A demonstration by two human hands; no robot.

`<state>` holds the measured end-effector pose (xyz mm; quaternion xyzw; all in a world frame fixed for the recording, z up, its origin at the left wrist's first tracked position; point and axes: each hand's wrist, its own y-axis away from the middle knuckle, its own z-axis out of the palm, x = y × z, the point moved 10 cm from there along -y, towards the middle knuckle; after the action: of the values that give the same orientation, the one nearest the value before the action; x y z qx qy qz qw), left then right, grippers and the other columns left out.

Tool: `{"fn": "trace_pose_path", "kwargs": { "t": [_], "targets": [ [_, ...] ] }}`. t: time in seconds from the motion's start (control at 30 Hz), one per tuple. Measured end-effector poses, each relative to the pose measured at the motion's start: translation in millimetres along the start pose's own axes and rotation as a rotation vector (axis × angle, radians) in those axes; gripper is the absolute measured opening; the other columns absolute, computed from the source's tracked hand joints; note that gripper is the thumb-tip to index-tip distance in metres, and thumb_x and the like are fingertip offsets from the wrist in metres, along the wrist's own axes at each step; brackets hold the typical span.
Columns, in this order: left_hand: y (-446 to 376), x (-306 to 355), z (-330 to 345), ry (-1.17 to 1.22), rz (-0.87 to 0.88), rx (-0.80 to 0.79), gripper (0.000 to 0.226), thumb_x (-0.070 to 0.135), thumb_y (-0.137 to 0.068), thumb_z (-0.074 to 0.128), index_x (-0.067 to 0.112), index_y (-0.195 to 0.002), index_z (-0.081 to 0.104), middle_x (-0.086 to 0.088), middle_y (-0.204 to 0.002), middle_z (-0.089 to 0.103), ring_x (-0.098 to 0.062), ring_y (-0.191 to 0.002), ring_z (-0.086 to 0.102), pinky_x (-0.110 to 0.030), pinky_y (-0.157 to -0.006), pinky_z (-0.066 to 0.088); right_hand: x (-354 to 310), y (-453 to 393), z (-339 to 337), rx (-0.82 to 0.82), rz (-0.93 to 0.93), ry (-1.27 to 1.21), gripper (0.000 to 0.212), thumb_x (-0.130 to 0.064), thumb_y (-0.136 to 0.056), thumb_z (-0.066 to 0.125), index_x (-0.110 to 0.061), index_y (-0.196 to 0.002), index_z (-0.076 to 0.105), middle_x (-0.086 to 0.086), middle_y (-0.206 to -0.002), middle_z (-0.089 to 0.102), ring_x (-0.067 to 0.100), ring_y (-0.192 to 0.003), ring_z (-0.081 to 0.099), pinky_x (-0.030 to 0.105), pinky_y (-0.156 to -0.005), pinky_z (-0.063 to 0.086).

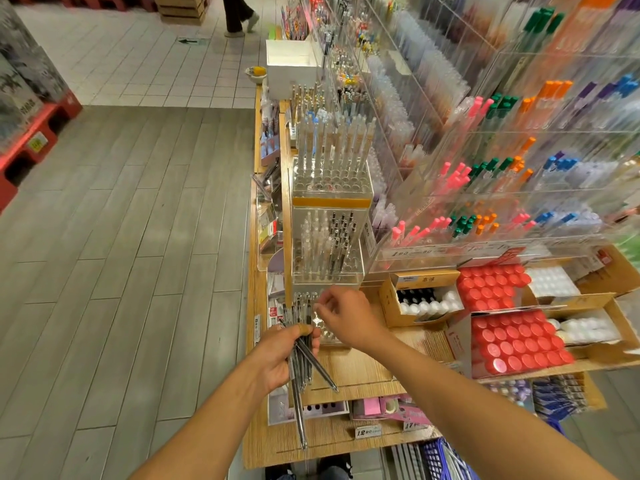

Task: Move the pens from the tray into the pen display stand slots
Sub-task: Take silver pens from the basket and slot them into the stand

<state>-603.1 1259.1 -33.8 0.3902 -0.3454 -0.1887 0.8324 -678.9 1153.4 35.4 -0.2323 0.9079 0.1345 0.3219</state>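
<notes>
My left hand (277,358) grips a bundle of several dark slim pens (304,372), their tips fanning down and to the right over the shelf edge. Just above it stands a clear acrylic pen display stand (323,325) with round slots, a few dark pens upright at its left side. My right hand (346,317) hovers over that stand with fingers curled and thumb and forefinger close together; whether it pinches a pen I cannot tell. No tray shows.
Two more clear stands (327,251) with upright pens rise behind on the wooden shelf (349,368). Boxes of red-capped bottles (509,341) sit to the right, acrylic racks of coloured pens (485,168) above. Grey plank floor (121,271) lies left. A person's legs (239,15) stand far off.
</notes>
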Motion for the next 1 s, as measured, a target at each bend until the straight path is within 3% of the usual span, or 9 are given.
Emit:
{"fn": "trace_pose_path", "kwargs": {
  "t": [0.07,0.17,0.27,0.47,0.53,0.63,0.77,0.87,1.0],
  "targets": [
    [0.7,1.3,1.3,0.014,0.012,-0.008,0.016,-0.001,-0.094,0.056,-0.01,-0.108,0.057,-0.017,-0.073,0.062,-0.022,-0.053,0.059,-0.031,-0.048,0.057,-9.5,5.8,9.0,-0.13,0.031,-0.222,0.01,-0.028,-0.088,0.069,-0.021,-0.085,0.063,-0.01,-0.067,0.063,-0.002,-0.058,0.056,0.015,-0.056,0.043],
    [0.4,0.6,3.2,0.039,0.021,-0.024,0.025,-0.003,-0.089,0.06,-0.013,-0.112,0.06,-0.021,-0.08,0.066,-0.025,-0.057,0.066,-0.033,-0.05,0.059,-25.3,17.9,20.1,-0.291,0.034,-0.344,0.019,-0.024,-0.085,0.074,-0.013,-0.091,0.061,-0.002,-0.067,0.065,-0.002,-0.053,0.057,0.01,-0.051,0.041],
    [-1.9,-2.8,-0.9,0.006,0.014,-0.009,0.02,-0.004,-0.087,0.061,-0.012,-0.104,0.063,-0.02,-0.074,0.065,-0.027,-0.053,0.066,-0.033,-0.045,0.058,-30.8,23.1,21.9,-0.349,0.026,-0.218,0.033,-0.024,-0.077,0.081,-0.015,-0.097,0.057,0.004,-0.077,0.07,0.0,-0.058,0.058,0.013,-0.058,0.043],
    [-13.8,-15.9,-14.0,-0.071,0.004,0.052,0.027,0.019,-0.092,0.066,-0.005,-0.103,0.064,-0.017,-0.068,0.063,-0.028,-0.052,0.061,-0.034,-0.044,0.054,-33.0,29.6,33.9,-0.446,0.08,-0.119,0.043,-0.011,-0.074,0.079,-0.014,-0.103,0.047,0.01,-0.082,0.069,0.019,-0.066,0.064,0.04,-0.07,0.058],
    [-17.0,-18.6,-18.1,-0.1,0.024,0.089,0.032,0.025,-0.093,0.066,-0.004,-0.108,0.064,-0.017,-0.07,0.063,-0.028,-0.056,0.059,-0.035,-0.047,0.052,-35.6,29.4,34.1,-0.429,0.072,-0.047,0.044,-0.014,-0.073,0.075,-0.013,-0.106,0.046,0.006,-0.084,0.065,0.021,-0.073,0.062,0.039,-0.066,0.056],
    [-19.2,-20.9,-20.7,-0.121,0.039,0.109,0.034,0.028,-0.094,0.064,-0.003,-0.109,0.062,-0.014,-0.063,0.056,-0.026,-0.053,0.053,-0.031,-0.045,0.048,-34.0,29.0,34.1,-0.408,0.103,-0.047,0.047,-0.018,-0.072,0.074,-0.015,-0.108,0.045,-0.004,-0.079,0.055,0.011,-0.067,0.053,0.024,-0.051,0.043],
    [-16.0,-19.1,-17.1,-0.134,0.054,0.087,0.045,0.043,-0.09,0.065,-0.001,-0.097,0.062,-0.009,-0.054,0.05,-0.021,-0.045,0.049,-0.027,-0.039,0.045,-28.9,30.6,36.2,-0.388,0.179,-0.139,0.044,-0.019,-0.073,0.073,-0.014,-0.105,0.043,-0.004,-0.082,0.056,0.008,-0.065,0.056,0.02,-0.043,0.042],
    [-15.6,-15.0,-14.4,-0.168,0.091,0.067,0.062,0.062,-0.084,0.06,0.002,-0.102,0.065,-0.008,-0.053,0.05,-0.018,-0.042,0.046,-0.026,-0.038,0.043,-24.8,31.1,39.2,-0.417,0.237,-0.177,0.025,-0.016,-0.073,0.073,-0.014,-0.083,0.05,-0.002,-0.073,0.058,0.006,-0.055,0.056,0.017,-0.037,0.04],
    [-15.0,-11.8,-21.1,-0.217,0.073,0.11,0.065,0.068,-0.08,0.057,0.006,-0.095,0.063,-0.006,-0.052,0.049,-0.015,-0.04,0.044,-0.024,-0.037,0.041,-18.0,34.3,39.8,-0.547,0.3,-0.221,0.011,-0.011,-0.082,0.065,-0.011,-0.074,0.057,0.002,-0.064,0.057,0.009,-0.049,0.05,0.02,-0.042,0.042]
  ]
}}
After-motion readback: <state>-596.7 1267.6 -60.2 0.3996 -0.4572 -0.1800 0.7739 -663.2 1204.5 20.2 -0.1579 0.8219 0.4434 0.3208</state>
